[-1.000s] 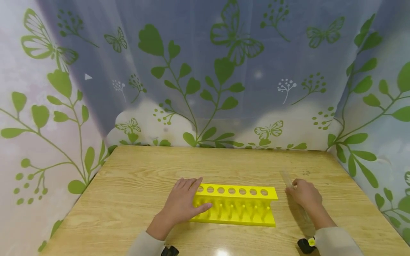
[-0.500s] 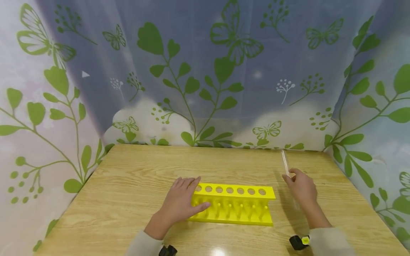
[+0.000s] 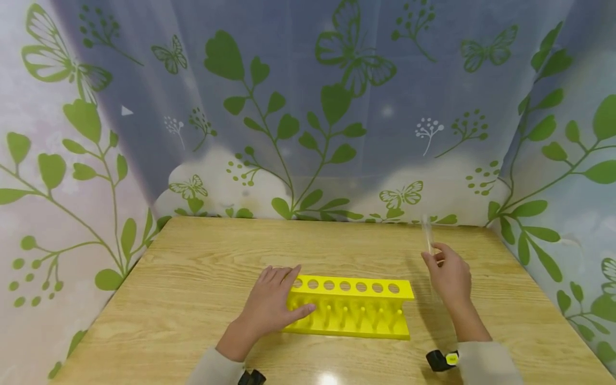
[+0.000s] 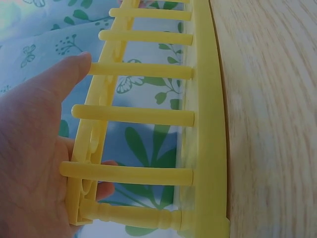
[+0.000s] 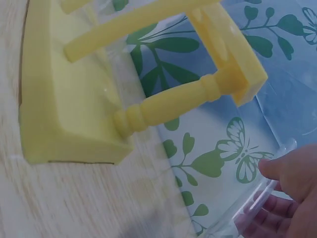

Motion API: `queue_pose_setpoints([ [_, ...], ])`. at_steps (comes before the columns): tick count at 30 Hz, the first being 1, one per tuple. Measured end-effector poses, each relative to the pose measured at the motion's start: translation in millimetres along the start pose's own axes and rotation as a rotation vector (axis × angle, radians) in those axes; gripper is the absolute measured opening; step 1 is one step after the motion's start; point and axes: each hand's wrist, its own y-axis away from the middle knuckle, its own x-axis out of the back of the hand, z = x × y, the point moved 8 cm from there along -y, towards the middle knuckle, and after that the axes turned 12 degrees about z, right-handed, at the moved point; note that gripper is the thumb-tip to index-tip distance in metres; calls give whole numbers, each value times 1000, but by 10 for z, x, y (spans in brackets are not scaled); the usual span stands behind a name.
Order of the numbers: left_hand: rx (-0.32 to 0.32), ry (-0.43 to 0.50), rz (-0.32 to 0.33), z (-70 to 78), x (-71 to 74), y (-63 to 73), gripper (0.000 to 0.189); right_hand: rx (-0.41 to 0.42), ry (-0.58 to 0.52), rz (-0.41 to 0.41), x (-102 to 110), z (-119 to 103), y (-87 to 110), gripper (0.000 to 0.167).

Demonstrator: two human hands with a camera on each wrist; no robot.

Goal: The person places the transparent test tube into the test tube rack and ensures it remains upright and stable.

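A yellow test tube rack (image 3: pixel 351 331), with a row of round holes along its top and pegs over its base, stands on the table. My left hand (image 3: pixel 269 305) grips its left end; in the left wrist view the thumb is on the near side and fingertips show behind the top bar (image 4: pixel 85 139). To the right of the rack, my right hand (image 3: pixel 451 278) pinches a clear glass test tube (image 3: pixel 427 235) between thumb and fingers. Its upper end points up and away, and its lower part shows faintly beside the hand. The right wrist view has the tube (image 5: pixel 247 210) slanted beside the rack's turned end post (image 5: pixel 171 105).
The wood-grain table (image 3: pixel 216 246) runs back to a hanging curtain (image 3: pixel 289 107) printed with green leaves and butterflies. Similar cloth hangs at the left and right sides. A black wrist camera (image 3: pixel 437 360) sits by the right sleeve.
My right hand has lifted the test tube and moved away from me and slightly left, bringing the tube more upright. My left hand stays on the rack.
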Motion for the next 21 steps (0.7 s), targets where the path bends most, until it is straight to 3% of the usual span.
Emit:
queue_pose_setpoints([
  [13,11,3,-3,-7,-32,6,87,5,-117,113,142,-177,21,39],
  [21,-4,-8,25,-1,-22,13,87,70,-198,134,168,-333,51,37],
])
